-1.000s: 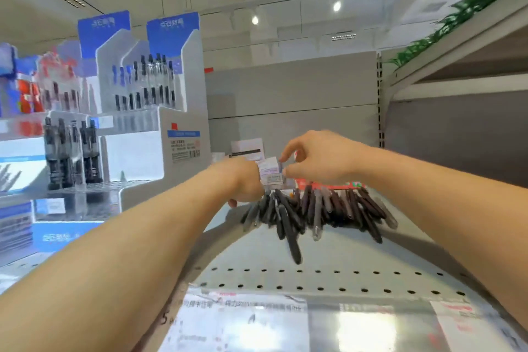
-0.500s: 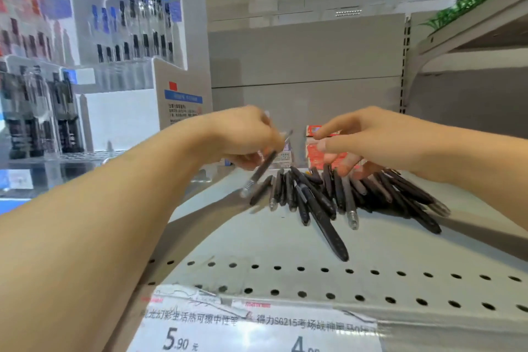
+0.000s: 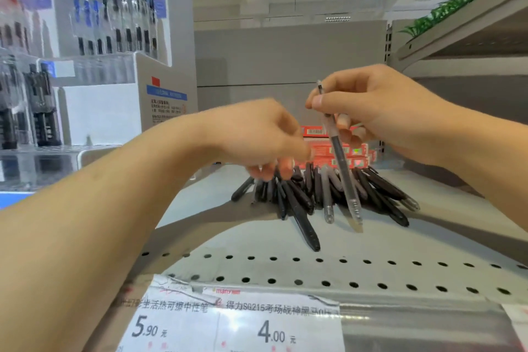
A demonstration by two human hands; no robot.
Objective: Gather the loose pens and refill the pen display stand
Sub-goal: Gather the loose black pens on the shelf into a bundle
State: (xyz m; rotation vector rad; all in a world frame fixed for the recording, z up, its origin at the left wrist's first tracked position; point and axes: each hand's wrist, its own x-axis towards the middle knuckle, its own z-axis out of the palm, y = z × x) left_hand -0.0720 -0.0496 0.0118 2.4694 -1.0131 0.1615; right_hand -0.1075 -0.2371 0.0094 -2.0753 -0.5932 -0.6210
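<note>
A heap of loose dark pens [image 3: 308, 194] lies fanned out on the grey perforated shelf [image 3: 217, 231]. My right hand [image 3: 383, 111] pinches a translucent grey pen [image 3: 346, 180] near its top, so it hangs tip-down over the right half of the heap. My left hand [image 3: 251, 134] reaches down with bent fingers onto the upper ends of the pens at the heap's left side. It is blurred, so a grip cannot be made out. The white and blue pen display stand [image 3: 114, 100] stands to the left, with upright pens in its tiers.
Flat red boxes [image 3: 337, 150] are stacked just behind the heap against the grey back panel. Price labels [image 3: 228, 323] run along the shelf's front edge. An upper shelf with green plants [image 3: 457, 6] overhangs on the right.
The pen that my left hand held is now in my right hand, lifted higher and hanging tip-down. My left hand has dropped onto the heap. The view has moved closer.
</note>
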